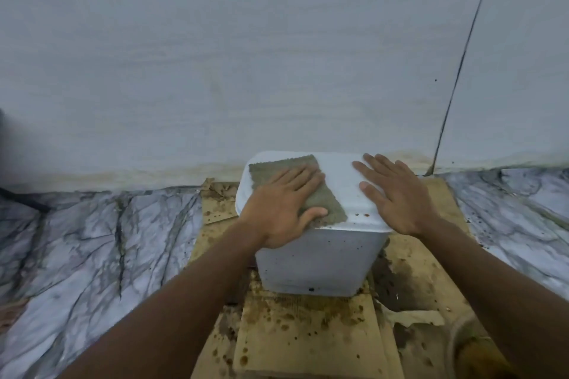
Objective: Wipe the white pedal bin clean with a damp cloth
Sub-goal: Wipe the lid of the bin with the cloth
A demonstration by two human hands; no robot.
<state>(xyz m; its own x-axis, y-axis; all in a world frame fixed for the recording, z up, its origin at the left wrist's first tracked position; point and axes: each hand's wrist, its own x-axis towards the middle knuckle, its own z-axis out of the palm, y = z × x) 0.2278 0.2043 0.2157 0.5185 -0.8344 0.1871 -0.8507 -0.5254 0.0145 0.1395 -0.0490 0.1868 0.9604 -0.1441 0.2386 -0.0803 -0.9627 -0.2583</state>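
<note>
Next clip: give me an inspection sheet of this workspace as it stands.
Surface: stained cardboard laid on marble-pattern floor.
Job's things: white pedal bin, lid down, brown specks on lid edge and front; grey cloth spread on lid.
Clutter: torn paper scrap; blurred round object at lower right.
Grips: left hand pressing flat on cloth; right hand flat on bare lid.
Cables: thin dark line at upper right, cable or seam unclear.
Surroundings: pale wall, stained along its base.
</note>
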